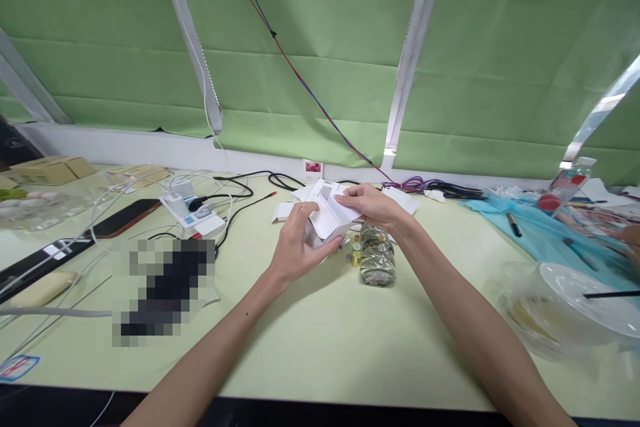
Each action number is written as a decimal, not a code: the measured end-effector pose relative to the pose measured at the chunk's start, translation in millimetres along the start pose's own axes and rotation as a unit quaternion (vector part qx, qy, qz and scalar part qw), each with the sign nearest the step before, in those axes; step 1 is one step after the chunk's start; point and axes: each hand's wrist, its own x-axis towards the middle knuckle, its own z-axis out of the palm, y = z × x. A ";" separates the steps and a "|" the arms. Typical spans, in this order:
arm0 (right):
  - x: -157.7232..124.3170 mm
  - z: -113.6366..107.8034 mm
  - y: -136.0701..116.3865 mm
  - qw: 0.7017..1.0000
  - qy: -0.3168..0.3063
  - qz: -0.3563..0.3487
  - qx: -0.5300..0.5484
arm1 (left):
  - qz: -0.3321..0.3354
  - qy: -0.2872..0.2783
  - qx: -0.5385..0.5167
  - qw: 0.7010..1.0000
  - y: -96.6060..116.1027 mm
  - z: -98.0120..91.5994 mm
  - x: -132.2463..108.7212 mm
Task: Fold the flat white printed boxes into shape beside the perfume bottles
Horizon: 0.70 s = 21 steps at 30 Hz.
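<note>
Both of my hands hold a small white cardboard box (327,220) just above the pale green table (320,347). My left hand (299,242) wraps its lower left side, fingers curled under it. From the right, my right hand (370,205) pinches the box's upper flap with its fingertips. Directly under my right wrist lies a clear glass bottle (377,257) on its side, with a small gold cap (356,259) next to it. More white card pieces (313,192) lie behind the box.
A white power strip (193,217) with plugs and tangled cables sits at the left, beside two phones (123,217). Cardboard boxes (50,170) stand far left. A clear plastic lidded bowl (565,310) and blue plastic sheet (545,233) with pens occupy the right. Green blinds hang behind.
</note>
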 end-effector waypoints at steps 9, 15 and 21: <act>-1.4 -0.6 -1.7 1.000 0.000 -0.008 -0.013 | -0.014 0.007 -0.001 1.000 -0.9 1.0 -0.7; -6.4 4.3 -7.3 1.000 0.002 0.002 0.010 | -0.042 0.002 -0.009 0.999 0.2 0.9 -0.5; -8.4 6.4 -6.8 0.999 0.032 -0.015 -0.036 | -0.040 0.001 -0.004 0.999 -2.2 1.3 -1.9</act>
